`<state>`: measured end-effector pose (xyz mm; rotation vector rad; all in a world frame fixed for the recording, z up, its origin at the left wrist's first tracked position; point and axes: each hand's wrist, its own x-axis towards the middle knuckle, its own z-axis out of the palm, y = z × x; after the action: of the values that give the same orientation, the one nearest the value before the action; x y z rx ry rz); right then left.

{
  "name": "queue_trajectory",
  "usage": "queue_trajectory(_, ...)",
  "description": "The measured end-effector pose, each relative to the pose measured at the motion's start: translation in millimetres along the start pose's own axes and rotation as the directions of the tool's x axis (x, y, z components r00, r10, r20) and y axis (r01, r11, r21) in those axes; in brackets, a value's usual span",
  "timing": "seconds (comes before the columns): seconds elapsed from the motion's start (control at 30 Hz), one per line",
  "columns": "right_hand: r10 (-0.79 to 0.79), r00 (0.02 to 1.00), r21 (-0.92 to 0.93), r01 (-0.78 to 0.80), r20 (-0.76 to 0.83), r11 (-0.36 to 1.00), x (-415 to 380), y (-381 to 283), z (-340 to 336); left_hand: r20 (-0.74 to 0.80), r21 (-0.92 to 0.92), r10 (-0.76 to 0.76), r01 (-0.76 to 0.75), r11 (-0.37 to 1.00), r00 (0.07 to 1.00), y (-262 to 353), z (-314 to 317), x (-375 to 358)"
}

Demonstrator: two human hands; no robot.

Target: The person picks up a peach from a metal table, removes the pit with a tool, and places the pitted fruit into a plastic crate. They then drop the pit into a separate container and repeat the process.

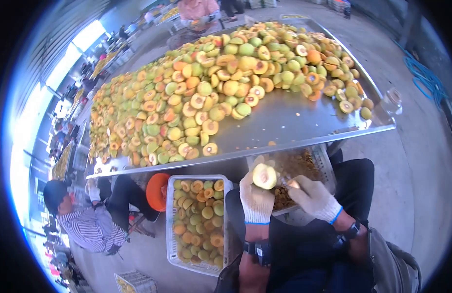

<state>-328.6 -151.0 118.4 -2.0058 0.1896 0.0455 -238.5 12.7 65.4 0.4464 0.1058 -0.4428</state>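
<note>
My left hand (256, 202), in a white knitted glove, is closed around a pale yellow peach half (264, 176) with its cut face up. To its right, my gloved right hand (315, 199) is closed in a pinch, fingers pointing toward the fruit. Whatever it grips is too small and blurred to name. Both hands are above a pale crate (329, 172) between my knees, with brown scraps that look like peach pits (283, 199) inside. Just beyond my hands is a metal table (294, 128) heaped with halved peaches (187, 93).
Left of my legs stands a white crate (171, 234) full of peach halves, beside an orange bucket (158, 191). A clear jar (392, 100) sits at the table's right corner. One co-worker (91, 219) sits at left, another person (200, 14) across the table. Blue hose (423, 78) lies far right.
</note>
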Motion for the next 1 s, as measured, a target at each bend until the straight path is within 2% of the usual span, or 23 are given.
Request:
queue_trajectory(0.03, 0.027, 1.0, 0.031, -0.027, 0.011, 0.999, -0.5, -3.0, 3.9, -0.049, 0.222, 0.087, -0.074, 0.972, 0.995, -6.4, 1.7, -1.7)
queue_trajectory(0.07, 0.017, 0.999, 0.015, -0.017, 0.027, 1.0, -0.5, -3.2, 7.0, -0.044, 0.224, 0.072, -0.06, 0.973, 0.996, -9.7, 2.1, -3.2)
queue_trajectory(0.13, -0.031, 0.999, -0.054, 0.032, 0.017, 0.998, 0.0, 5.1, 14.4, -0.01, 0.105, 0.015, -0.014, 0.994, 1.0, -12.9, 0.6, -4.7)
queue_trajectory(0.2, -0.014, 1.0, -0.08, 0.015, 0.006, 0.997, -0.3, 8.4, 14.6, 0.019, 0.096, 0.006, -0.008, 0.995, 1.0, -20.7, 4.5, -5.5)
queue_trajectory(0.27, 0.003, 1.0, -0.108, -0.003, -0.002, 0.994, 0.3, 11.4, 14.4, -0.12, 0.124, 0.07, -0.055, 0.991, 0.99, -28.3, 16.7, -7.3)
queue_trajectory(0.33, -0.014, 0.999, -0.178, 0.008, -0.031, 0.984, 2.2, 13.0, 14.3, -0.112, 0.155, 0.069, -0.051, 0.987, 0.991, -36.2, 8.1, -4.8)
queue_trajectory(0.4, -0.009, 0.999, -0.171, 0.001, -0.048, 0.985, 1.2, 11.2, 12.9, -0.104, 0.183, 0.068, -0.048, 0.982, 0.992, -43.3, 9.3, -4.3)
queue_trajectory(0.47, -0.009, 0.998, -0.167, -0.001, -0.06, 0.986, 0.9, 10.4, 12.3, -0.179, 0.253, 0.124, -0.076, 0.965, 0.976, -48.9, 19.6, -5.7)
queue_trajectory(0.57, -0.006, 0.997, -0.195, -0.009, -0.072, 0.981, -0.1, 9.9, 13.6, -0.195, 0.234, 0.15, -0.103, 0.967, 0.969, -54.4, 26.9, -7.6)
queue_trajectory(0.7, 0.016, 0.998, -0.145, -0.024, -0.057, 0.989, -3.9, 0.7, 13.0, -0.247, 0.25, 0.163, -0.1, 0.963, 0.955, -54.2, 33.3, -8.3)
queue_trajectory(0.8, 0.027, 0.999, -0.111, -0.032, -0.047, 0.993, -5.1, -3.2, 13.1, -0.26, 0.175, 0.145, -0.101, 0.979, 0.955, -54.3, 32.9, -9.7)
queue_trajectory(0.87, 0.024, 0.999, -0.112, -0.028, -0.035, 0.993, -5.6, -4.1, 13.9, -0.31, 0.191, 0.187, -0.132, 0.973, 0.932, -52.4, 46.8, -13.8)
queue_trajectory(1.0, 0.037, 0.999, -0.117, -0.042, -0.04, 0.992, -7.8, -6.2, 16.4, -0.309, 0.282, 0.213, -0.125, 0.951, 0.927, -53.2, 44.0, -14.3)
